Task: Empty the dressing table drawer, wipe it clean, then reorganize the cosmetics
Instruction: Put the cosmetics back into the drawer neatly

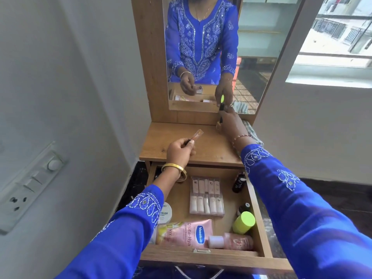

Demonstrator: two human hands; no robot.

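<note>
The left grip (179,149) pinches a slim clear tube (196,135) over the surface (209,150); the right grip (231,121), at two o'clock, holds a dark small bottle (221,118).

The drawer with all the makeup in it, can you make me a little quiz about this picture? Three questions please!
1. True or false: the drawer is already empty.
2. What does the left hand pinch? A) a slim clear tube B) a comb C) a spoon
3. Fill in: the bottle lying in the drawer's front right corner has a ____ cap.

Key:
1. False. The pink Vaseline tube, a clear lipstick case and some bottles are inside.
2. A.
3. Yellow-green. The right hand is setting a small dark item on the tabletop near the mirror.
</note>
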